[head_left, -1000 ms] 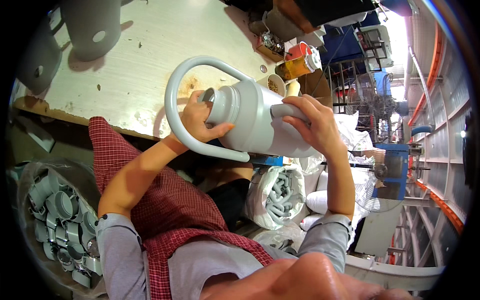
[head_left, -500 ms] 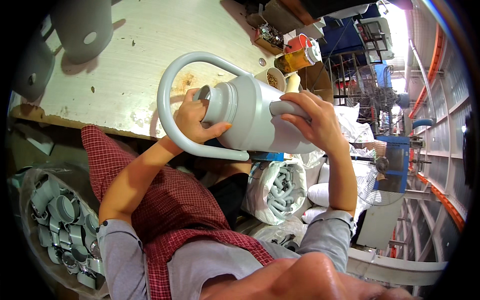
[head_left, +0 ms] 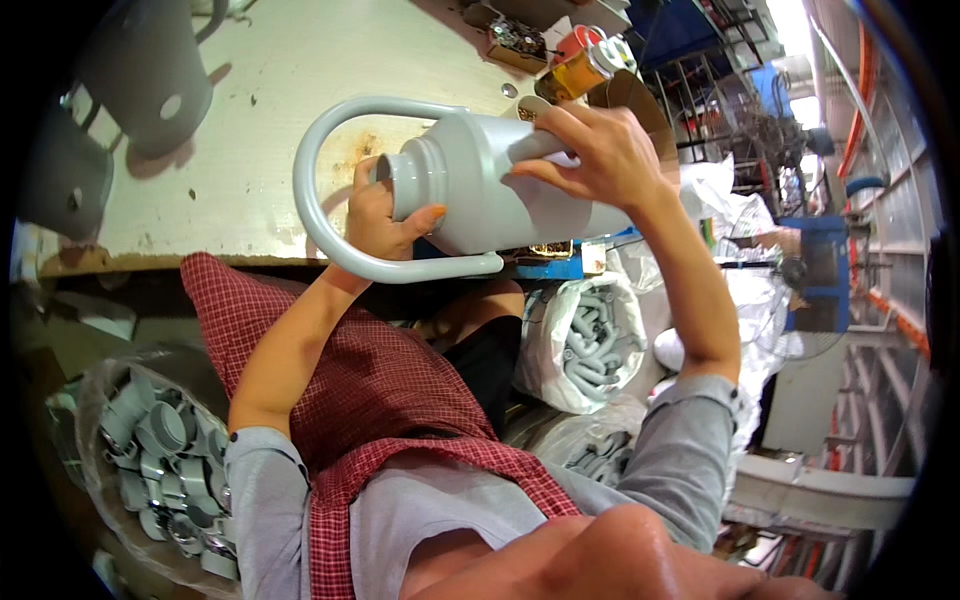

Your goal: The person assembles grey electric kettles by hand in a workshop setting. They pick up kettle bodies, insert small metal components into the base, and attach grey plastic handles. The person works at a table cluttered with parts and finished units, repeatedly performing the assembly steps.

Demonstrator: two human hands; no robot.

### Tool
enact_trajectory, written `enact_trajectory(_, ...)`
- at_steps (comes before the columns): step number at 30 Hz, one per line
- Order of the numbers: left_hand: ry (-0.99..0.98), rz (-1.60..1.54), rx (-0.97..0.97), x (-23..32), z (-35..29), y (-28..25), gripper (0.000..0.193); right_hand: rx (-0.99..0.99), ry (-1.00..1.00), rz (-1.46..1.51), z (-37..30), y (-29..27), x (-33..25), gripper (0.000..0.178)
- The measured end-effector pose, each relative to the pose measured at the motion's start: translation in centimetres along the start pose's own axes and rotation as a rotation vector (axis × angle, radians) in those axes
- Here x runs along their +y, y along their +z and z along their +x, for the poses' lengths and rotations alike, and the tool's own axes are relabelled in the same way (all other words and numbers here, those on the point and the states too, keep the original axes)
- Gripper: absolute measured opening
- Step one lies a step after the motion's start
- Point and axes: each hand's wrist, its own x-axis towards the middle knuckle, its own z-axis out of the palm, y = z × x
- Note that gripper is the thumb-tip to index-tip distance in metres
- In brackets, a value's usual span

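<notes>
Fingers of the left hand point(head_left: 380, 220) curl at the open mouth of a large, smooth, pale-grey jug point(head_left: 480, 195), the thumb pressing the outside of its ringed grey neck point(head_left: 425, 175), so this hand is clamped on the jug; how far the fingertips reach inside is hidden. The jug lies on its side in front of the person, over the near edge of a long pale bench point(head_left: 270, 150), its mouth toward the left; whether it rests on the bench cannot be told. A thick, grey, U-shaped tubular handle point(head_left: 304, 180) arches around the neck and crosses over the left wrist.

The right hand point(head_left: 610, 155) is closed on a short, rounded grey tube point(head_left: 532, 146), thumb on the near side and fingers on the far side, at the jug's upward-facing flank.

Two tall, dull-grey vessels with round holes point(head_left: 150, 85) stand at the bench's far left. Beyond the jug are an amber-filled clear jar with a white lid point(head_left: 575, 75) and a small open cardboard box of metal bits point(head_left: 517, 45). Below the bench edge, a white sack point(head_left: 552, 370) holds curved grey tubes point(head_left: 600, 340), and a clear plastic-lined container point(head_left: 95, 430) at lower left holds grey ring-shaped collars point(head_left: 165, 450). A red-checked cloth apron point(head_left: 360, 390) covers the person's lap.
</notes>
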Motion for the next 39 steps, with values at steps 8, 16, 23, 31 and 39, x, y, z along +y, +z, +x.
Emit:
enact_trajectory(8,-0.244,-0.184,0.257,-2.4,-2.7,2.1,0.048,0.588,-0.235,-0.139,-1.0,0.5,0.3,0.027)
enact_trajectory(16,-0.449,-0.488,0.588,-1.1,-5.1,-8.0,0.039,0.278,0.437,0.209,-20.2,11.6,-4.5,0.013)
enact_trajectory(23,-0.531,-0.387,0.683,6.8,-9.6,-20.1,0.069,-0.109,0.615,0.424,-19.7,16.7,0.0,0.022)
enact_trajectory(31,-0.45,-0.204,0.824,3.8,-14.8,-22.9,0.049,-0.123,0.725,0.268,-19.1,15.2,-1.9,0.015)
enact_trajectory(39,-0.534,-0.325,0.819,3.0,-17.6,-25.5,0.07,0.134,0.809,0.046,-18.6,14.2,-3.6,0.01)
